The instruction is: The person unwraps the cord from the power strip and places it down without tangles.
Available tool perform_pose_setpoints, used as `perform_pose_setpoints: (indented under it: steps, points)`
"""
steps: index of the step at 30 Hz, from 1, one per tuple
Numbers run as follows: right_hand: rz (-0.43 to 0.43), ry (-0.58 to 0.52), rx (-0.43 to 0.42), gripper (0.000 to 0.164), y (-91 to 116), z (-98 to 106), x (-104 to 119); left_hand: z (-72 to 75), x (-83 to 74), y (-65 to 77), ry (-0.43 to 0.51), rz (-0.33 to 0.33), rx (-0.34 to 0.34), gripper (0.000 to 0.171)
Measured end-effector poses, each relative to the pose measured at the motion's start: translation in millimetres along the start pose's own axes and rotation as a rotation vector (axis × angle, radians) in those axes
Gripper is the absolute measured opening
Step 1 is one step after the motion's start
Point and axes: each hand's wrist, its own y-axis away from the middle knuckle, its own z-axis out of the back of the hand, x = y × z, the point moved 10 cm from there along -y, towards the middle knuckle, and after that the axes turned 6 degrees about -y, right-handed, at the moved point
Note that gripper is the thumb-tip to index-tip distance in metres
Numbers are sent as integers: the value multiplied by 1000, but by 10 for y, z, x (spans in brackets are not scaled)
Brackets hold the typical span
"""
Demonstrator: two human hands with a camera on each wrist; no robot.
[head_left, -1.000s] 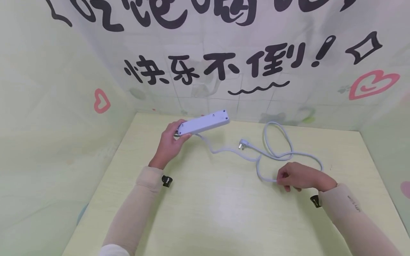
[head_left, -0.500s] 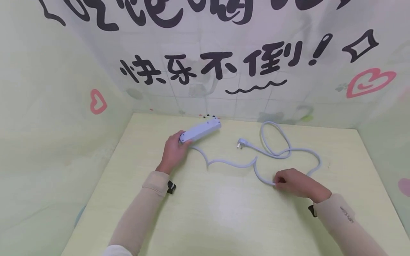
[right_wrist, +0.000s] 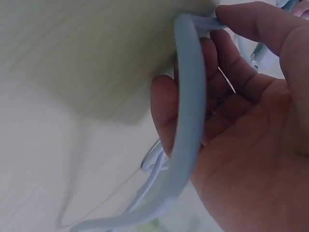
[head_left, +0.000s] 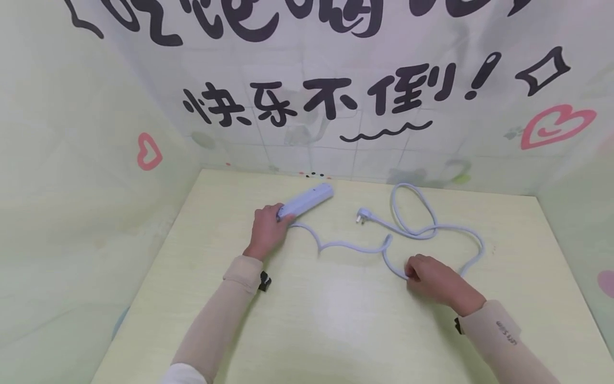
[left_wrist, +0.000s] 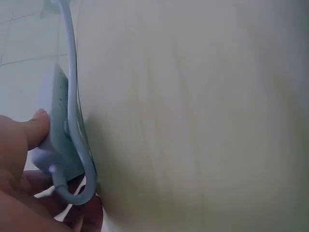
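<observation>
My left hand grips the near end of a pale power strip, which slants toward the back wall low over the table. In the left wrist view the thumb lies along the strip's side, and the cord bends back from its end. To the right, my right hand pinches that cord between thumb and fingertips. A bend of cord crosses in front of the palm in the right wrist view. The three-pin plug lies on the table between the hands.
Behind the right hand the cord runs in a loose loop on the pale wooden table. A printed cloth wall with black lettering closes off the back, and similar sheets stand at both sides.
The left hand has lowered and turned the power strip, bringing it down toward the table. My right hand has shifted slightly left and nearer, still pinching the cord.
</observation>
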Motion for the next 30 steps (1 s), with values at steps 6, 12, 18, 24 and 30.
perform_pose_setpoints:
  steps: [6, 12, 18, 24, 30]
  points:
    - [-36, -60, 73, 12, 10, -69, 52, -28, -19, -16, -64, 13, 17, 62]
    - [-75, -22, 102, 15, 27, -113, 61, -72, -39, -42, -59, 18, 63, 58]
    - [-77, -14, 101, 19, 32, -113, 93, -89, -18, -78, -39, 28, 76, 57]
    - [-87, -26, 117, 17, 24, -100, 125, -100, -8, -69, -28, 39, 115, 59]
    - [-97, -35, 77, 8, -12, 166, 148, -59, -68, -64, 11, 46, 127, 61]
